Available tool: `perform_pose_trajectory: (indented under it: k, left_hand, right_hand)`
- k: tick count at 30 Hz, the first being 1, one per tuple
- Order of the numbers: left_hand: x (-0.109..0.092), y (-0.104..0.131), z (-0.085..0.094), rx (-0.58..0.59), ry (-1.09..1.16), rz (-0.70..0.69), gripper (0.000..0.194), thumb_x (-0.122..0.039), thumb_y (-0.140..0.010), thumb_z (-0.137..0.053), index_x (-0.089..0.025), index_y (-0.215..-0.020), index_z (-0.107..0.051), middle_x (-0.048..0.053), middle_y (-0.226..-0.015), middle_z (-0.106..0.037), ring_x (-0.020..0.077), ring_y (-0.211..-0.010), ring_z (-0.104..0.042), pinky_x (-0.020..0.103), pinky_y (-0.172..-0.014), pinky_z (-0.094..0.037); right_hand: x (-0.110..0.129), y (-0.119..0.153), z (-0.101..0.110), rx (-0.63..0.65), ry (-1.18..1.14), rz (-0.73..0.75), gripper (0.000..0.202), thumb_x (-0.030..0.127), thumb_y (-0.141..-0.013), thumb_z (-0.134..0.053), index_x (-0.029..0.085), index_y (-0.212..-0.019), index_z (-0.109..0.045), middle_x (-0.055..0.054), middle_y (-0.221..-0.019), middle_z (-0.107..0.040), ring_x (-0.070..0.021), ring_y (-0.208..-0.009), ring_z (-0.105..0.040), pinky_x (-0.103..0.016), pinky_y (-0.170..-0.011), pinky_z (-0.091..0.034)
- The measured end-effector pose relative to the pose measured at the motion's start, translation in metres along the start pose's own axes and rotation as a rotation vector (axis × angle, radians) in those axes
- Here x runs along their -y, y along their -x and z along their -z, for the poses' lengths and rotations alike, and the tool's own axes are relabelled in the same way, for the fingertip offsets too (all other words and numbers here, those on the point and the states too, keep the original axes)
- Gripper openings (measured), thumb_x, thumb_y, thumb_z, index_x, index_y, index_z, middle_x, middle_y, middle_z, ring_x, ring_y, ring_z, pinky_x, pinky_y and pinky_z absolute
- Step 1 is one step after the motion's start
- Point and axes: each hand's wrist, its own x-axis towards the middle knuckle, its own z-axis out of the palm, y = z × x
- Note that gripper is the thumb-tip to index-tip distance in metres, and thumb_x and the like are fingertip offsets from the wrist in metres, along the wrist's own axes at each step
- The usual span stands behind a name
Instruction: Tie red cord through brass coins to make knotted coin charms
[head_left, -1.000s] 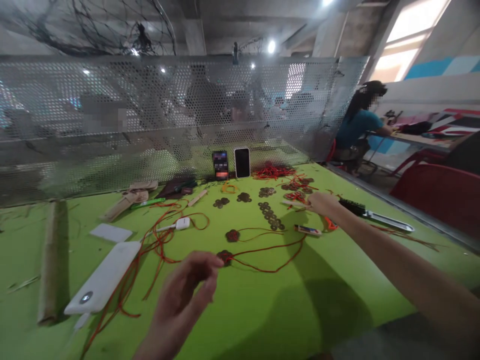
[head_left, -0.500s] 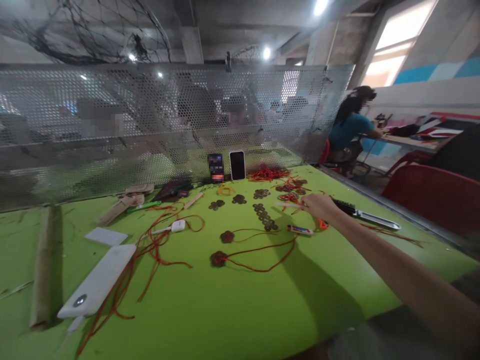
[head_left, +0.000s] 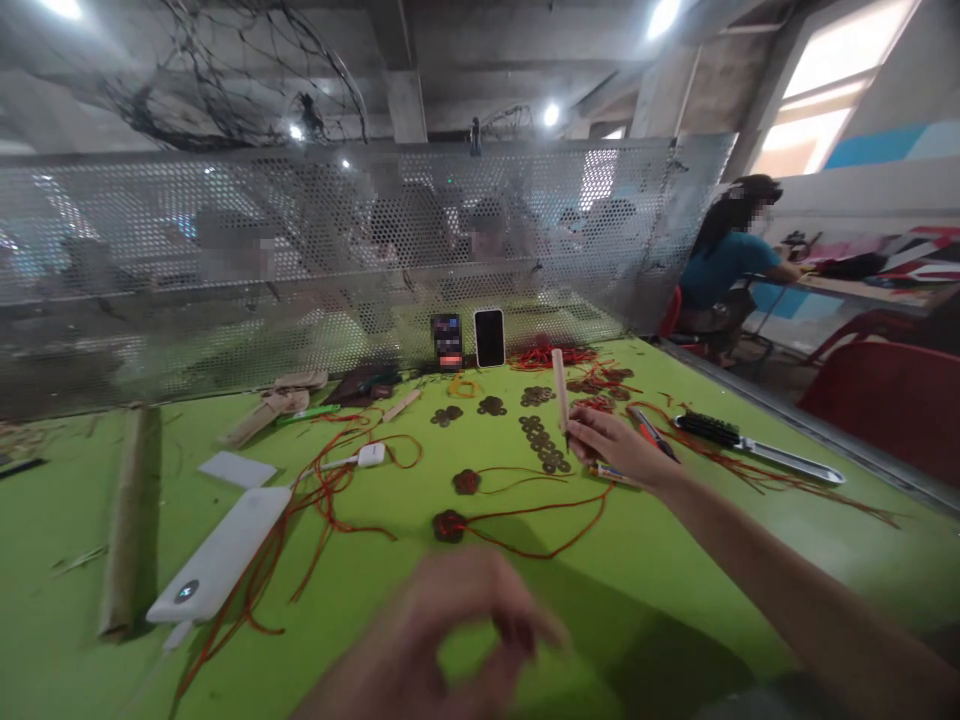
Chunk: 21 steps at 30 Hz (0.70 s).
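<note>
My right hand (head_left: 604, 440) is closed on the lower end of a flat, pale wooden stick (head_left: 559, 385), which points up and away. Beside the fingers lie a row of dark coins (head_left: 541, 443) and a partly covered glue tube (head_left: 611, 474). My left hand (head_left: 469, 620), blurred, hovers low at the front with fingers curled and a gap to the thumb; I see nothing in it. Just beyond it rest a coin rosette tied with red cord (head_left: 450, 525) and a second, smaller coin rosette (head_left: 466, 482).
A red cord pile (head_left: 551, 357) and two upright phones (head_left: 490, 338) stand at the back by a perforated metal screen (head_left: 300, 250). A white power bank (head_left: 225, 550) and a tube (head_left: 126, 530) lie left. A black brush (head_left: 709, 430) lies right. Another person (head_left: 731, 265) sits beyond.
My right hand has come nearer and left, turning the stick from level to upright. My left hand has entered from the bottom. The view has shifted slightly left.
</note>
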Motion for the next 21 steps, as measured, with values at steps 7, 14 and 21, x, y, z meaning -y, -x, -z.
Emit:
perform_pose_trajectory:
  k: [7,14,21]
  left_hand:
    - [0.067,-0.043,-0.022,-0.176,0.161,0.475,0.028,-0.041,-0.087,-0.051,-0.018,-0.101,-0.058,0.007,-0.095,-0.065,0.0167,-0.077,-0.060,0.027,-0.062,-0.050]
    - [0.075,-0.028,-0.030,-0.214,0.235,0.515,0.027,-0.041,-0.084,-0.055,-0.017,-0.097,-0.059,0.005,-0.090,-0.065,0.0155,-0.074,-0.060,0.026,-0.065,-0.049]
    - [0.086,-0.024,-0.035,-0.262,0.208,0.538,0.021,-0.036,-0.083,-0.057,-0.017,-0.093,-0.060,0.002,-0.082,-0.065,0.0146,-0.071,-0.060,0.026,-0.065,-0.048]
  right_hand:
    - [0.039,0.002,-0.060,0.146,-0.791,0.100,0.027,0.044,-0.084,-0.056,0.018,-0.087,-0.050,0.003,-0.065,-0.052,-0.0088,-0.056,-0.053,-0.023,-0.053,-0.047]
    - [0.033,-0.004,-0.090,0.128,-0.651,0.094,0.025,0.043,-0.088,-0.051,0.018,-0.092,-0.049,0.003,-0.065,-0.055,-0.0099,-0.058,-0.054,-0.026,-0.057,-0.047]
    - [0.027,0.003,-0.105,0.055,-0.573,0.006,0.026,0.044,-0.087,-0.051,0.018,-0.090,-0.047,0.004,-0.061,-0.053,-0.0100,-0.054,-0.051,-0.024,-0.051,-0.042]
